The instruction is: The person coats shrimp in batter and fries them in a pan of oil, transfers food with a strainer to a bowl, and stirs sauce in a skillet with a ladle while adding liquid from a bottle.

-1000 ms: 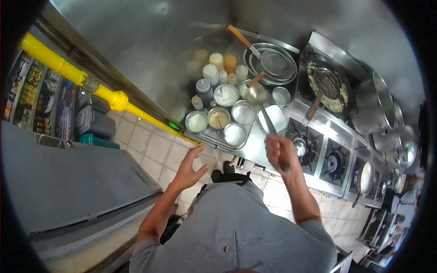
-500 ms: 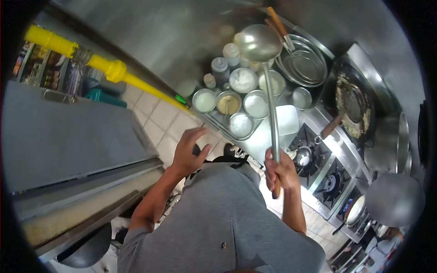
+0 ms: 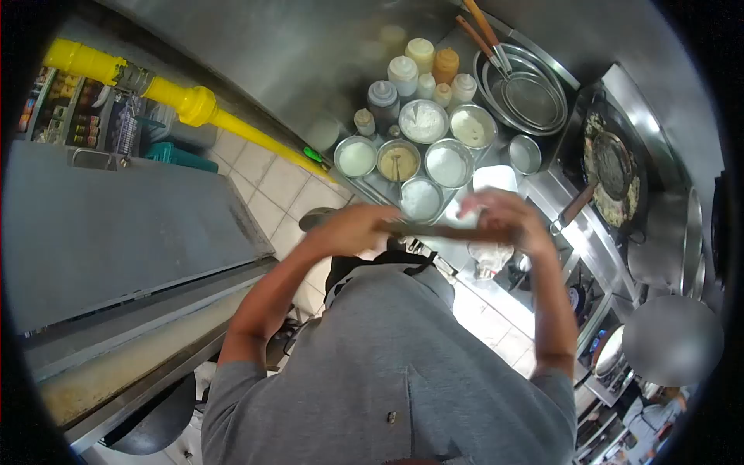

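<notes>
A long-handled ladle lies nearly level in front of my body, its handle blurred by motion. My left hand is closed round the handle on the left. At the wooden end, my right hand holds the handle loosely, with its fingers curled above it and smeared. What looks like the dark ladle bowl shows left of my left wrist. Just beyond my hands are metal bowls of white powder and yellowish paste. A white and red cloth shows below my right hand.
Squeeze bottles stand behind the bowls, beside strainers. To the right, a dark pan holds food and another strainer, near a large pot. A yellow pipe crosses the left, above a grey cabinet.
The ladle has swung from upright over the bowls to level before my body. My left hand has moved right and closed on its handle. My right hand has risen slightly. The view has shifted.
</notes>
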Motion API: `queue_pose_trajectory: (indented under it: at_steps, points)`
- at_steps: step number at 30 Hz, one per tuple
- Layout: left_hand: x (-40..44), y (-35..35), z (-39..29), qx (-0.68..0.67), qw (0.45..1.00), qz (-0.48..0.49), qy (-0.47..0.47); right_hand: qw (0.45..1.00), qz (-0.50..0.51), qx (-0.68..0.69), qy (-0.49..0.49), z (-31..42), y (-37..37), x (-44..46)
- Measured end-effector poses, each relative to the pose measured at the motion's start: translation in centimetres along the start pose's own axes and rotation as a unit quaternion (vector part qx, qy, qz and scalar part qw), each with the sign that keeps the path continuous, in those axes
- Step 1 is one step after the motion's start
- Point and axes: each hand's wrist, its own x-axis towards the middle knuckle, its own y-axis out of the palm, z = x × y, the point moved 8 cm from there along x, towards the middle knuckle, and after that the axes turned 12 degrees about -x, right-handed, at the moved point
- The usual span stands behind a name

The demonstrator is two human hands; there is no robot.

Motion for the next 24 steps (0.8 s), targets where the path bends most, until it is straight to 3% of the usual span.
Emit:
queue_pose_trajectory:
  at_steps: [1,2,3,5,7,11,13,15,17,20,23,24]
  points:
    - [-1.4,-2.7,1.8,-0.080,0.994,-0.069,0.032,0.998,0.003,-0.038,0.045,-3.7,1.1,2.5]
    - [-3.5,-5.4,4.6,-0.148,0.975,-0.158,-0.058,0.976,-0.003,-0.188,0.110,-6.1,2.9,4.5]
    - [-6.1,-7.3,7.2,-0.214,0.935,-0.241,-0.149,0.925,-0.042,-0.379,-0.002,-10.4,4.7,7.1]
    - [-11.1,-11.7,7.4,-0.166,0.879,-0.439,-0.086,0.853,-0.001,-0.522,0.025,-12.9,9.1,10.6]
    - [-15.1,-13.3,8.4,-0.246,0.803,-0.543,0.001,0.848,-0.033,-0.529,0.003,-15.2,10.6,13.4]
    - [-19.7,-11.0,10.4,-0.269,0.789,-0.550,-0.055,0.864,-0.088,-0.490,-0.078,-17.7,10.4,17.3]
    - [-19.7,-7.6,13.2,-0.340,0.783,-0.497,-0.155,0.847,-0.155,-0.495,-0.117,-15.9,8.5,16.6]
    - [-19.1,-5.9,14.0,-0.383,0.765,-0.497,-0.147,0.853,-0.181,-0.475,-0.119,-14.1,6.8,14.7]
    - [-18.9,-4.4,14.4,-0.442,0.705,-0.536,-0.142,0.852,-0.253,-0.439,-0.134,-11.4,5.5,11.5]
    - [-18.6,-3.8,15.2,-0.472,0.694,-0.532,-0.111,0.897,-0.284,-0.334,-0.061,-12.4,4.8,9.5]
    - [-18.3,-3.7,15.3,-0.488,0.694,-0.523,-0.081,0.909,-0.313,-0.249,-0.120,-10.9,6.3,12.5]
    - [-17.8,-3.9,15.0,-0.484,0.704,-0.516,-0.063,0.928,-0.288,-0.218,-0.089,-12.5,7.2,14.7]
